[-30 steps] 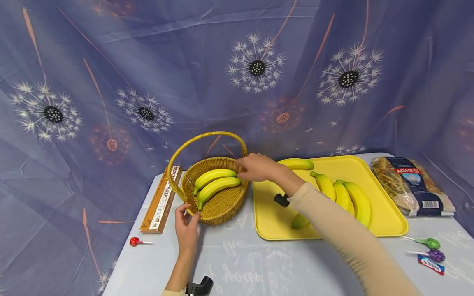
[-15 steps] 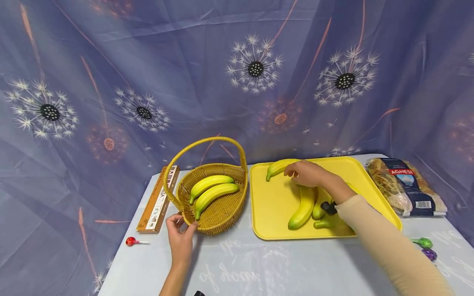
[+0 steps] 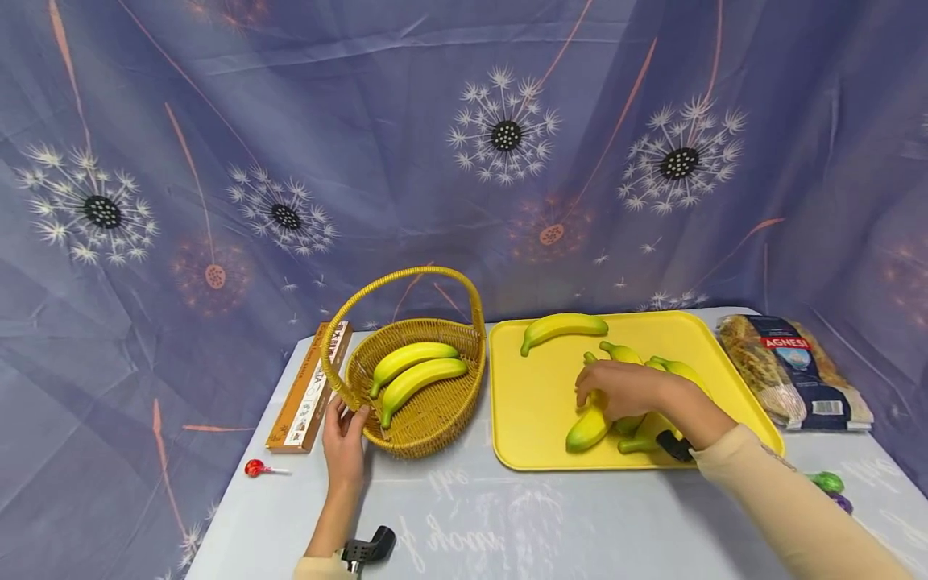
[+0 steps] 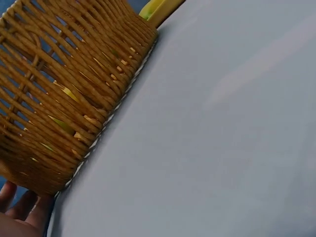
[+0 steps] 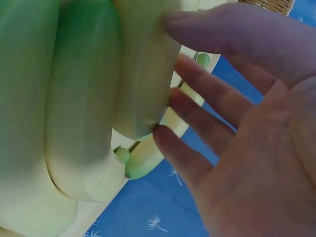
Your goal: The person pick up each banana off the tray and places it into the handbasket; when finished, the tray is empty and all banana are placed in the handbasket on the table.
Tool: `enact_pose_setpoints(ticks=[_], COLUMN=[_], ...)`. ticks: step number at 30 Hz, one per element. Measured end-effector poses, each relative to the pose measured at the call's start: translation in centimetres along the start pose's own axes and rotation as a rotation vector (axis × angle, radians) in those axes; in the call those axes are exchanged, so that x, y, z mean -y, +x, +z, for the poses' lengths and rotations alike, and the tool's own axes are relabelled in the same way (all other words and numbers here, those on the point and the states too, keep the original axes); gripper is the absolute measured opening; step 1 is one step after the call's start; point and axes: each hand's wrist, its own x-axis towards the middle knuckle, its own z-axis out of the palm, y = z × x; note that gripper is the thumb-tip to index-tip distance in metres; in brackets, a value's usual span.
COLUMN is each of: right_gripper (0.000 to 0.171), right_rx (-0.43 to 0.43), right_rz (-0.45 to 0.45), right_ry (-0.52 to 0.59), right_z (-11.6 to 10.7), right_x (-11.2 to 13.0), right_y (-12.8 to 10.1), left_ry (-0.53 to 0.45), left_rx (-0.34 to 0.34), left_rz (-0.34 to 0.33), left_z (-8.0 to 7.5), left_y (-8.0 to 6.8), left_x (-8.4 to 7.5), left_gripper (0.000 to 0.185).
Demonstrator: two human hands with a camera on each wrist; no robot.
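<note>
Head view: a red lollipop (image 3: 254, 468) lies at the near left of the desk (image 3: 449, 524). Beyond it, the left hand (image 3: 344, 447) touches the wicker basket (image 3: 458, 417) by the foot of its handle, thumb and fingers slightly apart; half a second earlier the thumb lay farther along the near rim. Whether it grips or merely steadies cannot be told. Two bananas (image 3: 422, 382) lie side by side inside the basket, unmoved.

To the right, the right hand (image 3: 623, 392) shows the principal change: at the basket's right edge one second ago, then above the yellow tray (image 3: 525, 411), it is now lowered among the clustered bananas (image 3: 589, 432). Right wrist view: thumb and fingers are spread about the end banana (image 5: 145, 64); whether they have closed on it cannot be told. The shift suggests a fresh pick-up beginning, most of the fruit being yet on the tray. Farther back, a single banana (image 3: 565, 329) lies near the tray's far rim, with a pasta packet (image 3: 797, 374) beyond its right side and a patterned cloth (image 3: 406, 121) behind.
</note>
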Motion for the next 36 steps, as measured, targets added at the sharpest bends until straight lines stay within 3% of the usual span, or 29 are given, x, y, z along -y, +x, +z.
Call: enact_pose_setpoints(ticks=[8,13,18,30,36], right_gripper=[0.056,0.049,0.035,0.030,0.036], right_rx=[0.041,-0.036,-0.130,-0.188,-0.134], right_rz=[-0.019,0.053,0.029,-0.069,-0.105], right_ry=[0.015,-0.055,-0.099,-0.142,-0.124], right_z=[0.5,1.2,1.5,-1.9,-4.5], right_x=[0.1,0.5,1.2,5.5,8.6], right_y=[0.5,1.4,3.0,8.4,11.7], left_ry=[0.000,0.046,0.080,0.077,0.090], left_rx=[-0.007,-0.039,-0.043,-0.027,-0.023], left_rz=[-0.026,-0.041,-0.046,-0.018,-0.027], left_z=[-0.4,-0.3,-0.2,-0.2,-0.2], left_y=[-0.1,-0.3,-0.4,-0.3,-0.3], left_x=[0.0,-0.1,-0.3,-0.4,-0.4], left_gripper=[0.047,0.046,0.046,0.045,0.046])
